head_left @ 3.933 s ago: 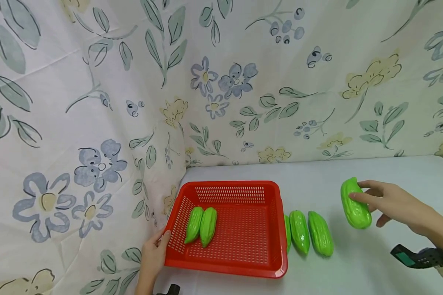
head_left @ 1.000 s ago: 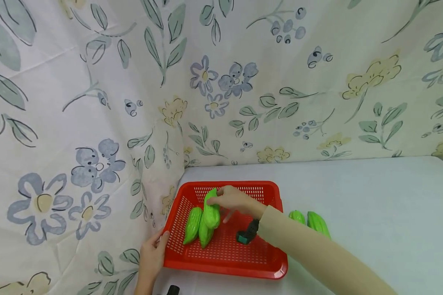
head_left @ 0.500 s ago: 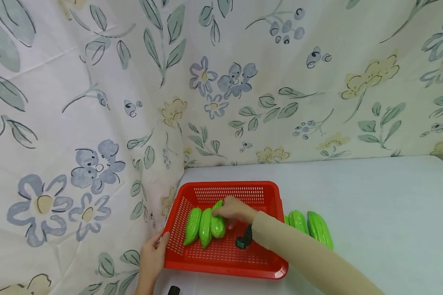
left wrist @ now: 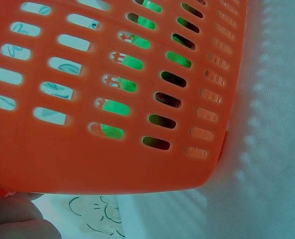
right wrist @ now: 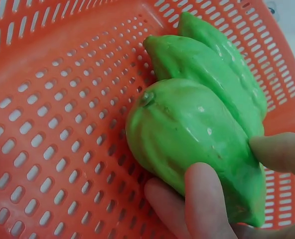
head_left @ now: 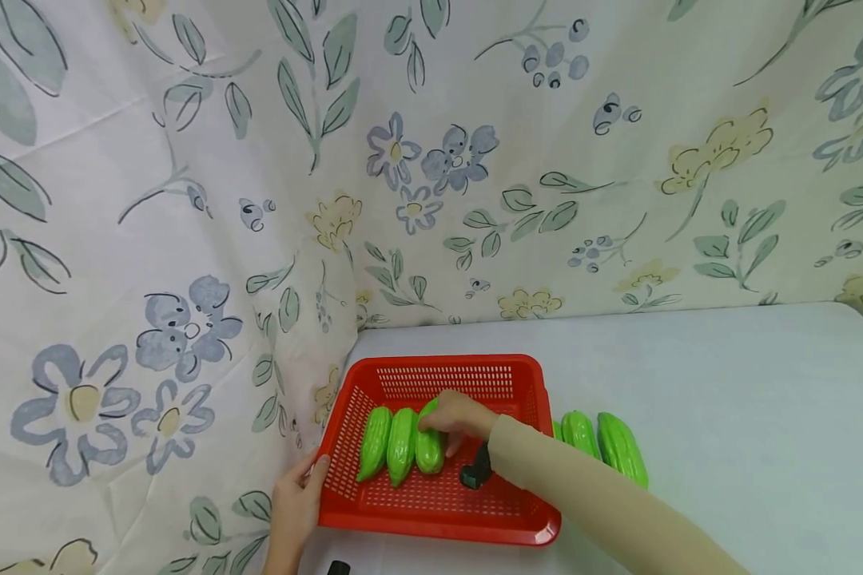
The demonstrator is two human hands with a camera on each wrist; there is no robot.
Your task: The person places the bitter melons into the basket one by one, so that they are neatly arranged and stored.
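A red plastic basket (head_left: 439, 527) with slotted sides sits on the table. My left hand (head_left: 296, 501) grips its left rim; in the left wrist view the fingers (left wrist: 18, 219) show at the edge of the basket wall (left wrist: 107, 164). Inside, my right hand (head_left: 467, 417) holds a glossy green, ridged bitter melon (head_left: 430, 452), thumb and fingers around it. That melon (right wrist: 182, 129) lies close over the basket floor in the right wrist view, alongside two similar ones, a middle bitter melon (head_left: 402, 447) and a left bitter melon (head_left: 375, 443).
Outside the basket's right side, more bitter melons (head_left: 622, 447) lie on the white table (head_left: 748, 415), partly hidden by the right sleeve (head_left: 568, 487) and the basket. A floral curtain (head_left: 546, 160) hangs behind and to the left.
My right hand has carried a bitter melon from the right of the table into the basket, then lowered it beside the other two. The left hand stays on the rim.
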